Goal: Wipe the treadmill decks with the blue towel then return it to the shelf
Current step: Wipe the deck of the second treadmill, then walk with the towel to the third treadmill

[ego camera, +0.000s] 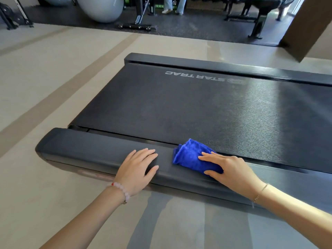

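Grey exercise balls and a black bench stand beyond the matte, grainy treadmill deck. On its near side rail the left hand rests flat, fingers spread; just beside it, the right hand presses a bunched, plush blue towel — fingers straight, slightly apart.

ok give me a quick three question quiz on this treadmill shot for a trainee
1. True or false: the left hand presses the blue towel.
2. The blue towel lies on: A the floor, B the treadmill's near side rail, C the exercise ball.
3. Fill in: the brand printed on the treadmill belt reads ____.
Key: 1 false, the right hand presses it and the left hand rests flat on the rail. 2 B. 3 STAR TRAC.
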Demonstrator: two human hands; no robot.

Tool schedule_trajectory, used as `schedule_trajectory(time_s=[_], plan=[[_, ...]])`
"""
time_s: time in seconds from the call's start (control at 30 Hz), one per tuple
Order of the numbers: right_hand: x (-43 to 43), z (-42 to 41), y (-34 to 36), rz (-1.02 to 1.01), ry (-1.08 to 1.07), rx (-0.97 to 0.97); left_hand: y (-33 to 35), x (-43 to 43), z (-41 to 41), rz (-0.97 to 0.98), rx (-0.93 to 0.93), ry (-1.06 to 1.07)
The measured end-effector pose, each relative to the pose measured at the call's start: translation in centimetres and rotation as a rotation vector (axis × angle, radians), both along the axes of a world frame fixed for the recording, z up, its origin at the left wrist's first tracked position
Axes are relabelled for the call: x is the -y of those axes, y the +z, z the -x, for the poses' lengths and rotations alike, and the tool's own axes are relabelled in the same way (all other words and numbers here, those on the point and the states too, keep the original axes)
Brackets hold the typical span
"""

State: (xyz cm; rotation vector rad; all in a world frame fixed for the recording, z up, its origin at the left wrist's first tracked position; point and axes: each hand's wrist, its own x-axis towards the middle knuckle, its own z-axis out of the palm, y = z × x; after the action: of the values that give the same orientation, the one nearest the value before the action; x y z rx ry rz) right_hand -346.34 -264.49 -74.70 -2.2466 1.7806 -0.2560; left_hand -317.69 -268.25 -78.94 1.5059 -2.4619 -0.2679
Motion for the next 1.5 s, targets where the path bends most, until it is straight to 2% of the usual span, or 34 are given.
schedule_trajectory(time_s=[0.23, 0.33, 0.57, 0.67, 0.9, 1.17, 1.5], plan=[[0.2, -0.6, -0.3, 0.084, -0.061, -0.01, 0.9, 0.0, 0.7, -0.01, 0.019, 0.012], [1.1, -0.9, 0.8, -0.032, -0.151, 0.022, 2.3, 0.1, 0.4, -0.016, 0.019, 0.051], [3.2, -3.6, 4.6, -0.302, -0.332, 0.507, 9.0, -2.9, -2.5, -0.05, -0.064, 0.221], [3.4, -6.6, 7.4, -0.415, -0.322, 0.675, 12.3, -4.8, -5.2, -0.043, -0.069, 0.31], [2.4, -17.4, 15.5, -0.55, -0.202, 0.784, 20.4, -10.0, -13.0, -0.104, -0.01, 0.508], [1.9, -27.8, 27.3, -0.637, -0.145, 0.807, 32.5, -15.2, -21.5, -0.052, 0.056, 0.741], [3.8, -37.7, 45.4, -0.66, -0.09, 0.857, 50.3, -13.5, -29.4, 0.036, 0.014, 0.775]])
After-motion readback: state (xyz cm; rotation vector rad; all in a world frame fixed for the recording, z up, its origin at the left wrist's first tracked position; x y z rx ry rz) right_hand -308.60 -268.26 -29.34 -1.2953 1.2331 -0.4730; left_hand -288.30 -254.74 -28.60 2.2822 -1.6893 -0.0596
